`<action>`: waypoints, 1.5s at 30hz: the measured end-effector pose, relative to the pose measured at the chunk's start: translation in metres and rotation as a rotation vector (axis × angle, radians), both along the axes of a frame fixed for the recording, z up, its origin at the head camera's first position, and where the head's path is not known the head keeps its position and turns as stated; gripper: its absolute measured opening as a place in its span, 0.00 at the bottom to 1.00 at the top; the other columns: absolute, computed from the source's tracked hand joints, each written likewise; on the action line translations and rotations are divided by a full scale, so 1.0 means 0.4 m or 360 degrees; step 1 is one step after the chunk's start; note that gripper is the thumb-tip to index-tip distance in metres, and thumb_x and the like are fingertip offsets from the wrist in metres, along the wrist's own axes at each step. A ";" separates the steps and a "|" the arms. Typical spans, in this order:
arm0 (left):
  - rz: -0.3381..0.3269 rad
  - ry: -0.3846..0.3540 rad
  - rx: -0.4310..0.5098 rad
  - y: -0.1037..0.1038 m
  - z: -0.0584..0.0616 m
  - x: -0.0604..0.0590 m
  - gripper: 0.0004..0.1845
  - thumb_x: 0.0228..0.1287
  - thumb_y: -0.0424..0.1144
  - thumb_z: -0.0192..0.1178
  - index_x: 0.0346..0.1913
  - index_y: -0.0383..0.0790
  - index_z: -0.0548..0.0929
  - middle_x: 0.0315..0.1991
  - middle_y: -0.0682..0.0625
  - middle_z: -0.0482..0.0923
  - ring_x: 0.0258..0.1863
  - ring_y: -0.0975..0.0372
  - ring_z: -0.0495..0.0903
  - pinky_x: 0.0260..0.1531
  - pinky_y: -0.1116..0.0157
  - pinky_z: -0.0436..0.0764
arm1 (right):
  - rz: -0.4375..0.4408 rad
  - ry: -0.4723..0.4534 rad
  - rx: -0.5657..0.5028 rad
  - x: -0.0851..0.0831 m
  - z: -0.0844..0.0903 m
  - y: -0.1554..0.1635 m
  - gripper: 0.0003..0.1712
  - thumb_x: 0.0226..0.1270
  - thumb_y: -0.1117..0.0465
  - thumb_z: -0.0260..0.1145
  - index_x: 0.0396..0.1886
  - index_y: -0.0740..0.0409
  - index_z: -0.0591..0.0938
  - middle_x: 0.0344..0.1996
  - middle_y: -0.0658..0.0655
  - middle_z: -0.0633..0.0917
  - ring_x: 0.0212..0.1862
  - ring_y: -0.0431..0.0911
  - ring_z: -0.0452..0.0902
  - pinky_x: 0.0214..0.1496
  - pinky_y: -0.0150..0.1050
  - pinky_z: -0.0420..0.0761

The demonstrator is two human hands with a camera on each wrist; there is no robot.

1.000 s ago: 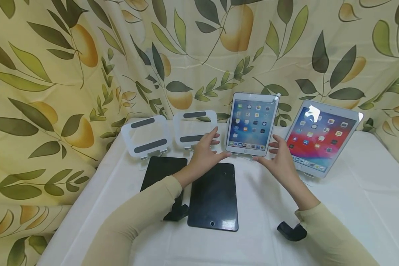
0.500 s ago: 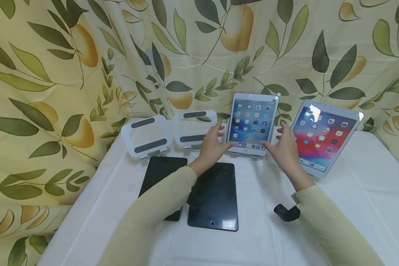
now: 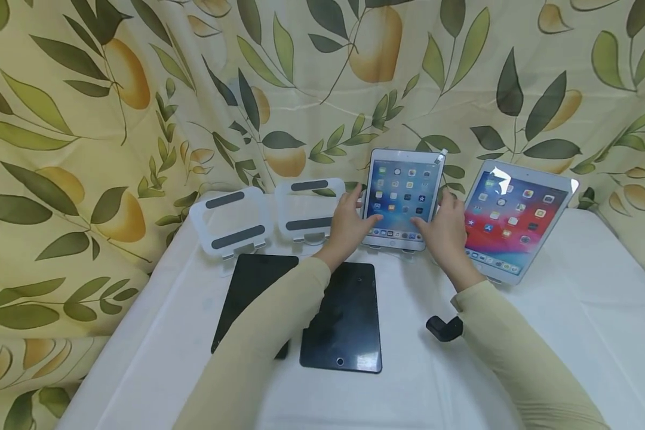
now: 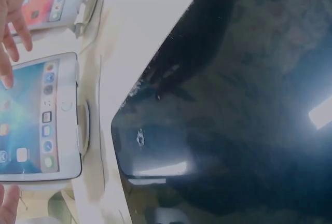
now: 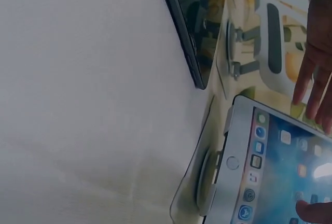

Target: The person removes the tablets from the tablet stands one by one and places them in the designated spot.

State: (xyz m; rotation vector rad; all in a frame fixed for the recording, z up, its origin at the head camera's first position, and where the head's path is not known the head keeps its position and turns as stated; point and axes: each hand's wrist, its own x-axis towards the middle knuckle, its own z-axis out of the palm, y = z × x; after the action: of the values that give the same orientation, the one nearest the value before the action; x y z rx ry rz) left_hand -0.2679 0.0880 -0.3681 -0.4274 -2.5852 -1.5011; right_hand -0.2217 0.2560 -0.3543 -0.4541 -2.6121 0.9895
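Observation:
A white tablet (image 3: 403, 194) with a blue lit screen leans upright on a stand. On its left side is my left hand (image 3: 348, 226), thumb in front of the screen and fingers by the edge. My right hand (image 3: 445, 230) flanks the other side, its thumb also before the screen. In the left wrist view the right hand's fingers (image 4: 22, 31) look straight and apart from the tablet's edge. The right wrist view has the left hand's fingers (image 5: 314, 92) extended close to the opposite edge. Neither hand visibly curls round the tablet.
Another white tablet (image 3: 518, 221) with a red-blue screen leans on a stand at right. Two white tablet stands (image 3: 231, 222) are at left. Two black tablets (image 3: 341, 316) lie flat on the white-covered table (image 3: 408, 394). A leaf-patterned cloth (image 3: 156, 137) hangs behind.
Both hands have moved up and inward along the blue-screen tablet's sides, thumbs rising from its bottom edge to in front of the screen. The tablet stays on its stand. The view shifted slightly.

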 end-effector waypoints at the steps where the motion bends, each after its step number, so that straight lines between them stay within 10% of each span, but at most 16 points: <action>1: 0.0011 -0.0006 -0.0006 0.004 -0.001 -0.002 0.41 0.55 0.41 0.69 0.71 0.41 0.61 0.60 0.46 0.70 0.56 0.57 0.75 0.52 0.65 0.77 | -0.0007 -0.0015 -0.0002 -0.004 0.000 -0.001 0.49 0.61 0.61 0.68 0.73 0.63 0.49 0.63 0.72 0.60 0.65 0.63 0.59 0.58 0.64 0.69; 14: 0.0139 -0.0026 -0.0085 0.043 -0.006 -0.016 0.39 0.56 0.44 0.68 0.69 0.41 0.64 0.59 0.44 0.65 0.55 0.55 0.72 0.54 0.61 0.74 | -0.0051 -0.0033 -0.0094 -0.020 0.004 -0.013 0.43 0.62 0.61 0.66 0.72 0.63 0.55 0.60 0.71 0.58 0.61 0.61 0.57 0.59 0.57 0.70; 24: 0.0142 -0.0133 0.0178 0.049 -0.012 -0.018 0.34 0.56 0.39 0.68 0.66 0.43 0.68 0.57 0.45 0.66 0.53 0.57 0.72 0.52 0.64 0.74 | -0.0064 0.0029 -0.0107 -0.015 -0.016 -0.021 0.45 0.64 0.59 0.65 0.73 0.63 0.50 0.59 0.69 0.59 0.61 0.59 0.56 0.59 0.56 0.69; 45: 0.0249 0.0090 0.0124 0.069 -0.052 -0.003 0.34 0.58 0.30 0.64 0.67 0.48 0.64 0.57 0.48 0.67 0.55 0.59 0.71 0.50 0.61 0.75 | -0.0183 0.0581 -0.0339 -0.021 -0.093 -0.009 0.36 0.61 0.60 0.68 0.68 0.52 0.65 0.52 0.60 0.72 0.50 0.50 0.70 0.54 0.45 0.75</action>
State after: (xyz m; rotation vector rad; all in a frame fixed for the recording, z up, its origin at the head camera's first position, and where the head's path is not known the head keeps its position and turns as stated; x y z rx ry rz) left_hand -0.2691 0.1158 -0.3888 -0.2484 -2.4450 -1.5073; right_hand -0.2301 0.2525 -0.3915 -0.4226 -2.1461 1.1919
